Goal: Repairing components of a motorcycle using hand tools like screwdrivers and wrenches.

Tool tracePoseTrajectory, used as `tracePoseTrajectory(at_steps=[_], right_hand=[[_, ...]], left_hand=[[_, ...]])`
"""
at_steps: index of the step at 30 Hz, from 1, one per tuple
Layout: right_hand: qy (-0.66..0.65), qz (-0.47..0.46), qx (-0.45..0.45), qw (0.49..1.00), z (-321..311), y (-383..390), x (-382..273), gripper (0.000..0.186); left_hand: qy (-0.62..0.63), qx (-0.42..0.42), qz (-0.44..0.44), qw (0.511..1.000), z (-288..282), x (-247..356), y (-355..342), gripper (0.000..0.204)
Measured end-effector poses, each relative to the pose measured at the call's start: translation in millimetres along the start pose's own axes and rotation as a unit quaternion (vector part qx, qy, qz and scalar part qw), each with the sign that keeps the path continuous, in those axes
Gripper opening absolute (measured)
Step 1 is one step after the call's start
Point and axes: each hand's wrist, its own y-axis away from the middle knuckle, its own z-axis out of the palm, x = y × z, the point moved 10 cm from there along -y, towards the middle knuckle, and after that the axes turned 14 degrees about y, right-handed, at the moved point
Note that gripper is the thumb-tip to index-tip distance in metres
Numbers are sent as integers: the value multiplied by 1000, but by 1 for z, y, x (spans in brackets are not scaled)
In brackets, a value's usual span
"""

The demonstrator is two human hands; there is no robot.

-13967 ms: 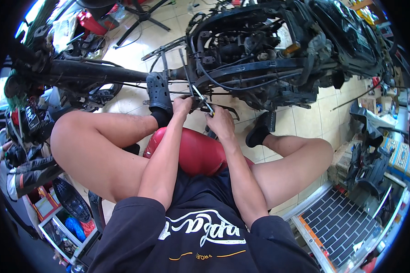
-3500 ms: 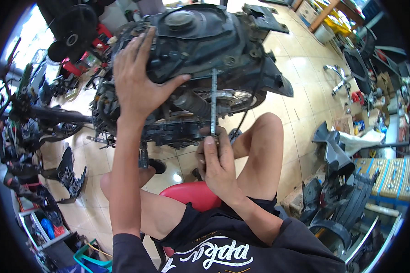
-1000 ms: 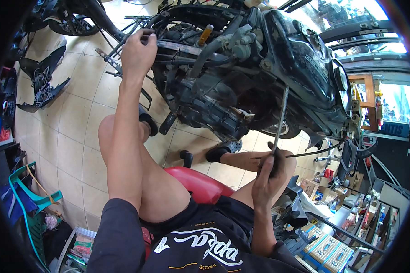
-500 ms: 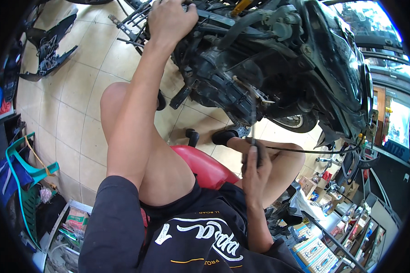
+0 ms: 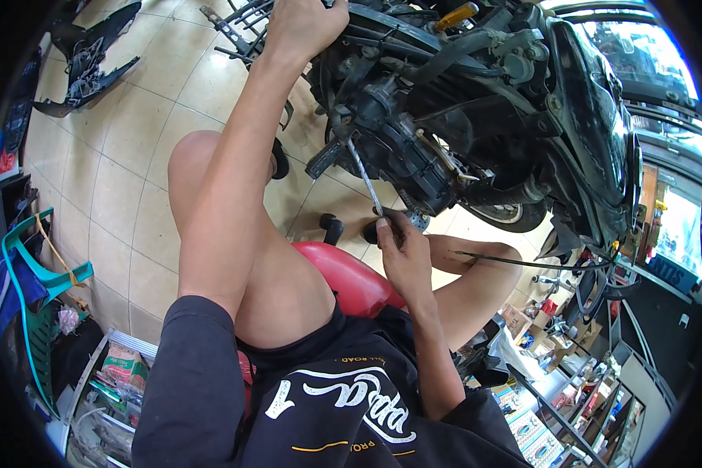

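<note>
A slim metal rod [image 5: 366, 178] is held in the right hand [image 5: 405, 248], the fingers closed about its lower end just off center toward 3 o'clock, and its far tip is pointed toward 11 o'clock, near a black foot peg [image 5: 324, 160]; whether the engine [image 5: 402, 132] is touched by that tip cannot be told. The left hand [image 5: 308, 30] is extended to 12 o'clock, over the front of a partly stripped black motorcycle [image 5: 534, 117]; its fingers are partly cut off by the upper edge, so whether anything is gripped cannot be told. The motorcycle is seen from 12 to 2 o'clock, with an orange piece [image 5: 456, 15] lodged near 1 and a wheel [image 5: 507, 214] just above 3. The right knee is crossed by a thin black cable [image 5: 538, 264] at 3 o'clock. A red padded seat [image 5: 339, 269] is framed between the thighs at 6 o'clock. On the tiled floor [image 5: 152, 140], a black panel trailing wires [image 5: 90, 58] is set at 10 o'clock, and cluttered shelves [image 5: 600, 417] are seen at 4.
</note>
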Motion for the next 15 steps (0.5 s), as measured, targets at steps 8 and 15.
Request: tracePoseTrajectory(at_steps=[8, 15], right_hand=[[-26, 13, 2, 1000, 36, -15, 15, 34], [-49, -13, 67, 996, 37, -2, 22, 34]], left_hand=[[11, 2, -37, 999, -11, 0, 3, 38], [-25, 29, -9, 999, -13, -5, 1, 45]])
